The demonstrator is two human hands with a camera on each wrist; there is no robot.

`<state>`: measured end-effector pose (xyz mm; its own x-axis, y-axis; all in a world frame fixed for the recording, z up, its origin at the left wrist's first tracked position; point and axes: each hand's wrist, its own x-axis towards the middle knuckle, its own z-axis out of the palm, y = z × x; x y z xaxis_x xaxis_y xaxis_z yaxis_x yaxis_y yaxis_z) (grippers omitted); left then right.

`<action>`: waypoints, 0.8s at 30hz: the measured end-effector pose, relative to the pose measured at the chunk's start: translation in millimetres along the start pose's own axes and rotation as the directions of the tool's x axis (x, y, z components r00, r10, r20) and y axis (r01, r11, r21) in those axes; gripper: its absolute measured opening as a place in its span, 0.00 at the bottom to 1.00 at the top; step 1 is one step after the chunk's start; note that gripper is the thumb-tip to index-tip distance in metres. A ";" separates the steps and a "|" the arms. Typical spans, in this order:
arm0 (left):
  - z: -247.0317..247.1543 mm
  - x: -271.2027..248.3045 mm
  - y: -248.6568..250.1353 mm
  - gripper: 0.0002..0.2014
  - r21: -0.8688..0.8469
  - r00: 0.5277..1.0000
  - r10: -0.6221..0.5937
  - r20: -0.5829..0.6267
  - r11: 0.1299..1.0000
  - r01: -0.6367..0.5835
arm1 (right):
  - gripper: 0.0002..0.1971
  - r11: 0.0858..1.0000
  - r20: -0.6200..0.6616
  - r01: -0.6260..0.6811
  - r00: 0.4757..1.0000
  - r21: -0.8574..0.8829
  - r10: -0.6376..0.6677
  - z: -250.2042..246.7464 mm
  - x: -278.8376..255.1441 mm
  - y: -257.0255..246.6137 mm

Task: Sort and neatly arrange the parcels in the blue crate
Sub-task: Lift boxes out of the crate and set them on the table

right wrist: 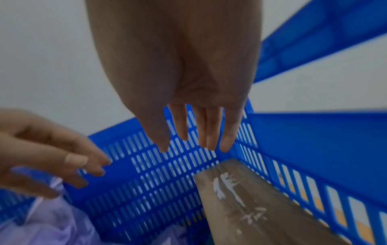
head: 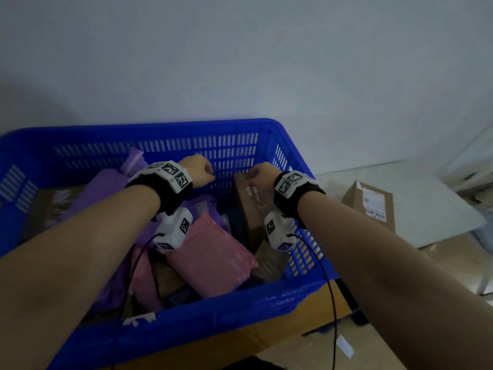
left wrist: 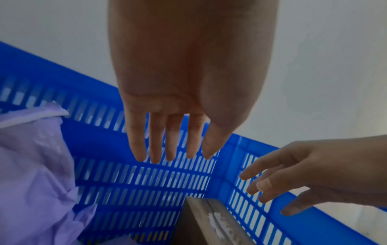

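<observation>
From the head view, the left hand (head: 198, 172) and right hand (head: 260, 175) are hanging over the blue crate (head: 186, 319), near its far wall. A brown box (head: 248, 209) is standing just below the right hand. Pink parcels (head: 210, 257) are lying at 6 o'clock from the hands.

From the left wrist, the left fingers (left wrist: 155, 144) are hanging straight, a little spread, holding nothing. A purple bag (left wrist: 35, 165) is lying at 8 o'clock from them.

From the right wrist, the right fingers (right wrist: 209, 132) are hanging straight, holding nothing. The brown box (right wrist: 240, 199) is sitting just under them at 5 o'clock, not touching.
</observation>
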<state>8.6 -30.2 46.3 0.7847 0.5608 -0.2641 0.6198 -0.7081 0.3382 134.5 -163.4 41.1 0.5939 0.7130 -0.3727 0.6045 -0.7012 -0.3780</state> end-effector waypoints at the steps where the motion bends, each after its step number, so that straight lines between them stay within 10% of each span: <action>1: 4.1 7.2 0.3 0.16 -0.003 1.000 -0.004 0.015 1.000 0.004 | 0.14 1.000 0.023 0.002 1.000 -0.031 -0.001 4.9 6.0 1.6; 8: 39.6 49.9 5.7 0.21 0.006 0.991 0.000 0.133 1.000 0.000 | 0.10 0.986 0.055 -0.010 0.998 -0.167 0.019 50.0 54.0 29.0; 15: 69.1 65.0 2.4 0.27 -0.067 0.962 0.090 0.258 0.995 -0.075 | 0.36 0.994 0.157 -0.091 0.983 -0.058 0.099 58.1 45.7 34.8; 24: 95.1 78.7 -2.7 0.28 -0.105 0.901 0.271 0.338 0.963 -0.250 | 0.36 0.977 0.112 -0.212 0.971 0.000 0.210 57.9 17.8 20.5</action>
<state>68.9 -25.0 -61.3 0.8760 0.1689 -0.4517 0.4004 -0.7769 0.4860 126.8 -165.1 -22.4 0.6442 0.5449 -0.5367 0.4651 -0.8362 -0.2907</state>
